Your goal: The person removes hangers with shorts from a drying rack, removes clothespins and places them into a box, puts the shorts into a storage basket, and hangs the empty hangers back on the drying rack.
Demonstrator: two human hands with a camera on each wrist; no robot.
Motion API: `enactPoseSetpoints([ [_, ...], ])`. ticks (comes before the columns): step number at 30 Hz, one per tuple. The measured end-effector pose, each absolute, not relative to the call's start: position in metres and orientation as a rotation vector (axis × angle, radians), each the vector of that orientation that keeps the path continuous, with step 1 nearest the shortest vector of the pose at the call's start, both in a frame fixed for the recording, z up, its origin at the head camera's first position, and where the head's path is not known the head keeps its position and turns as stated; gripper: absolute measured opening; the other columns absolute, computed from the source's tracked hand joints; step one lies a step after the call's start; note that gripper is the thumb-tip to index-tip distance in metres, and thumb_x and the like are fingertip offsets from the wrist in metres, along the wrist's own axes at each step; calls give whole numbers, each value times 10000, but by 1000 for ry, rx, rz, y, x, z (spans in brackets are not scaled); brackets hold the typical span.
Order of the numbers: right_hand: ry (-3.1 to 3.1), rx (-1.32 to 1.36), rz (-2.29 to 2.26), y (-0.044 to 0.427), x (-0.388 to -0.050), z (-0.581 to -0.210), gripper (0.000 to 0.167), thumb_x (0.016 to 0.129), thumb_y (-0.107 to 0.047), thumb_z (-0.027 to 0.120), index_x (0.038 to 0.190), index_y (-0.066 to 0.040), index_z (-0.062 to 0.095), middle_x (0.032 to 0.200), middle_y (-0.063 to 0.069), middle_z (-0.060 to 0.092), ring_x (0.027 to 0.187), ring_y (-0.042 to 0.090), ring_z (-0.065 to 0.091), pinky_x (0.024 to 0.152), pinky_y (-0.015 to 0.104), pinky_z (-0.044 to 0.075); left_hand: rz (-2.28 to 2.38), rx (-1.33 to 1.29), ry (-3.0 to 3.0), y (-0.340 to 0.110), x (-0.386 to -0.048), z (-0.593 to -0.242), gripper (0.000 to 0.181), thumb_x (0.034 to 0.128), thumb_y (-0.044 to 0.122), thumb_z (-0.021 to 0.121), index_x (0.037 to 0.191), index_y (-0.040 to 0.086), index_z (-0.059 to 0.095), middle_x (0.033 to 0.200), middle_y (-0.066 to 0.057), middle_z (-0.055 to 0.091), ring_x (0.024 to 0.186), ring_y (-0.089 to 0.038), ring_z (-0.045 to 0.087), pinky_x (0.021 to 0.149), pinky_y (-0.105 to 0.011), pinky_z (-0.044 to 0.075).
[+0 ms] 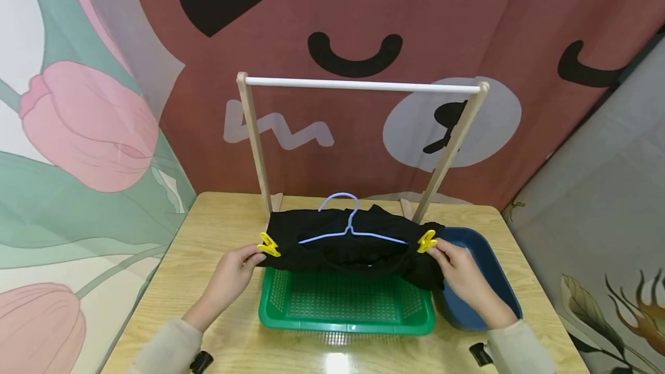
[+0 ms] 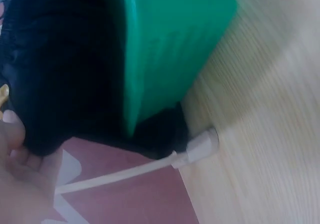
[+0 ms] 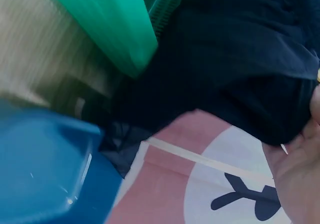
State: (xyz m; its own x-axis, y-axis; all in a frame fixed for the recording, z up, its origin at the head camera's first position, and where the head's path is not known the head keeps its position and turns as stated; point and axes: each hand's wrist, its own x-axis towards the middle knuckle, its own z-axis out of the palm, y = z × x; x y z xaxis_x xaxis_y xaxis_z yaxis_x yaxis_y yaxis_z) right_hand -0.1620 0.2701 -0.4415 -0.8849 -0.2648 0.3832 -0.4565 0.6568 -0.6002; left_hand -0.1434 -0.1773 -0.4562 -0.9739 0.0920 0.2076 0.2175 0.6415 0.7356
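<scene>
A black garment (image 1: 312, 221) is stretched between my two hands, with a light purple hanger (image 1: 350, 229) at its neck and the hook pointing up. One yellow clip (image 1: 268, 245) sits on its left end, another yellow clip (image 1: 427, 241) on its right end. My left hand (image 1: 231, 279) pinches the left end beside the clip, thumb in front; in the left wrist view the cloth (image 2: 60, 74) hangs from those fingers. At the opposite end my right hand (image 1: 462, 275) grips the cloth by the other clip. The garment hides the green basket's back part.
Below the garment stands a green basket (image 1: 345, 326) with perforated walls. To its right is a blue basin (image 1: 506, 284), partly covered by cloth. Behind rises a wooden rack with a white rod (image 1: 363, 85). A patterned curtain (image 1: 353, 149) hangs behind the table (image 1: 228, 212).
</scene>
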Motion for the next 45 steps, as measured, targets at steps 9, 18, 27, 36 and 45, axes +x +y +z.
enactPoseSetpoints([
  [9,-2839,595,1004,282,-172,-407,231,1043,-146,520,1234,-55,615,990,42,676,778,179,621,681,316,512,-1497,-39,-2670,-173,-138,-451,153,993,28,578,1005,11,729,1022,-100,722,936,-199,638,825,-357,528],
  [18,-2833,733,1002,284,-187,-363,309,1021,-163,575,1306,-49,615,1139,48,682,956,130,624,787,278,525,-1624,42,-2605,-169,-137,-450,173,1001,29,561,1049,-34,714,1078,-139,707,1018,-226,631,880,-361,521],
  [27,-2926,849,709,267,-193,-346,309,874,-135,765,1169,-88,691,1014,-16,679,880,141,631,777,424,545,-1641,71,-2592,-168,-137,-452,180,1009,38,551,1053,-29,712,1075,-134,703,1001,-217,626,868,-330,516],
  [36,-2798,842,720,262,-193,-346,189,824,-63,800,935,-162,683,887,-84,662,832,133,630,720,383,542,-1476,-5,-2617,-168,-135,-462,157,995,48,582,1063,-5,713,1058,-122,712,966,-238,648,821,-355,543],
  [45,-2699,850,698,261,-190,-348,236,780,-18,823,862,-181,673,846,-95,651,795,115,612,668,379,538,-1278,-114,-2569,-165,-131,-470,123,953,13,631,1027,-14,725,998,-137,728,878,-254,679,740,-374,560],
])
